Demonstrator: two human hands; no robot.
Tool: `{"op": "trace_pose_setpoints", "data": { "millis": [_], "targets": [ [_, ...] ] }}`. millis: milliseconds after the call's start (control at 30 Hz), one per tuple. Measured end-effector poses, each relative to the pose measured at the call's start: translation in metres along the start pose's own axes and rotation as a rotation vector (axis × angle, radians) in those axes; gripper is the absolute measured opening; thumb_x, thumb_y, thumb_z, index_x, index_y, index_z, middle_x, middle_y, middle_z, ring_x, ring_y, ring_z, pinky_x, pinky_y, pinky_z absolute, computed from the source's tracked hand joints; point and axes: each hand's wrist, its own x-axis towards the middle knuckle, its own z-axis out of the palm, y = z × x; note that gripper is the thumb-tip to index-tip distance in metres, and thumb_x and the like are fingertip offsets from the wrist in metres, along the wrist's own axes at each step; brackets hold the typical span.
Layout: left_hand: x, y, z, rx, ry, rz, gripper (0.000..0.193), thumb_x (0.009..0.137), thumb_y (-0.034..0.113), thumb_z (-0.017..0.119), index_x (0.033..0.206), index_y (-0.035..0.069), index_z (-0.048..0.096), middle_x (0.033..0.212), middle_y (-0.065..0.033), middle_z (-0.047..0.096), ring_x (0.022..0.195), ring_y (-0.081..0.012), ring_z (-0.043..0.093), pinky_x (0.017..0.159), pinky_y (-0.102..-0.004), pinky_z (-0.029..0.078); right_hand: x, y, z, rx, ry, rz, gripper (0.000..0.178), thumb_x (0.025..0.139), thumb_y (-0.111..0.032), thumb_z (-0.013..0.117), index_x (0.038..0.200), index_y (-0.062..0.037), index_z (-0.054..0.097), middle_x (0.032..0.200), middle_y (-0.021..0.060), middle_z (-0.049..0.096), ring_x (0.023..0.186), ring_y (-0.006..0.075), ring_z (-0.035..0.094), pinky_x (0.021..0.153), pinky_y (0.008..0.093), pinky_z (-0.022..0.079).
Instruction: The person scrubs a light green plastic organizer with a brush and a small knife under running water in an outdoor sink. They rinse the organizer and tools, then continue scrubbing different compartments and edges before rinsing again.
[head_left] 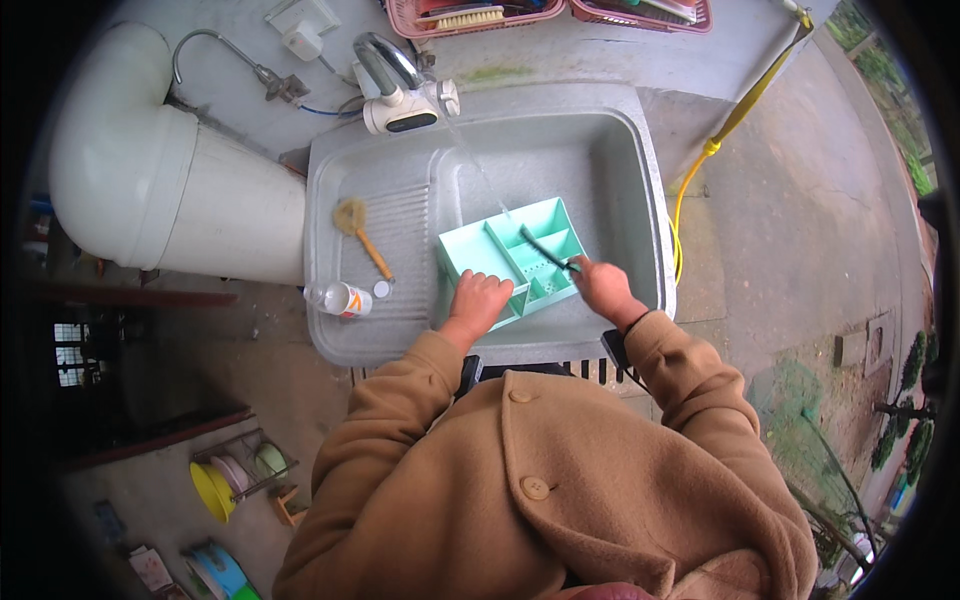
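A mint-green compartment organizer box (468,247) rests tilted in the grey stone sink (600,330). My left hand (480,302) is closed over the near edge of the box, fingers curled onto its rim. In my right hand (606,290) is a slim dark brush (543,247), held by its handle end. The brush head reaches into the divided compartments on the right side of the box. A thin stream of water from the faucet (408,108) falls toward the far part of the box.
On the ribbed drainboard lie a wooden-handled round brush (372,250), a clear bottle with a label (347,300) and a white cap (381,289). A thick white pipe (235,195) stands left of the sink. Pink baskets (480,22) sit beyond it; a yellow hose (690,190) hangs right.
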Motion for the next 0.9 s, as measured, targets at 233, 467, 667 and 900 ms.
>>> {"op": "trace_pose_setpoints", "data": {
  "millis": [233,467,667,900],
  "targets": [
    [-0.012,-0.007,-0.01,-0.107,-0.107,-0.121,0.027,0.075,0.028,0.076,0.082,0.011,0.057,0.082,-0.0052,0.057,0.086,-0.0246,0.056,0.082,-0.0406,0.04,0.02,-0.03,-0.004,0.103,0.154,-0.128,0.037,0.09,-0.013,0.052,0.126,-0.0095,0.058,0.084,0.0172,0.069,0.074,0.0364,0.067,0.065,0.0469,0.053],
    [-0.046,0.005,-0.003,-0.442,0.075,-0.923,0.098,0.066,0.035,0.087,0.143,0.005,0.036,0.147,-0.021,0.035,0.132,-0.0372,0.039,0.111,-0.0458,0.031,0.005,-0.085,-0.023,-0.039,-0.04,-0.28,0.038,0.09,-0.01,0.053,0.126,-0.0126,0.062,0.089,0.0162,0.07,0.077,0.035,0.068,0.067,0.0453,0.054],
    [-0.056,0.013,0.023,-1.073,0.031,-1.171,0.107,0.073,0.014,0.08,0.154,0.003,0.011,0.142,-0.0221,0.042,0.123,-0.0383,0.05,0.103,-0.0423,0.043,0.047,-0.101,-0.026,-0.25,-0.255,-0.243,0.037,0.088,-0.009,0.049,0.12,-0.0118,0.067,0.088,0.0173,0.07,0.079,0.0361,0.069,0.067,0.0461,0.054],
    [-0.051,0.006,0.024,-0.675,-0.215,-1.105,0.093,0.081,0.005,0.061,0.155,0.008,0.006,0.136,-0.0262,0.045,0.12,-0.0437,0.051,0.098,-0.0464,0.046,0.044,-0.128,-0.014,-0.013,-0.301,-0.336,0.037,0.088,-0.011,0.048,0.119,-0.0153,0.068,0.093,0.0195,0.07,0.084,0.0383,0.068,0.076,0.0461,0.054]
  ]
}}
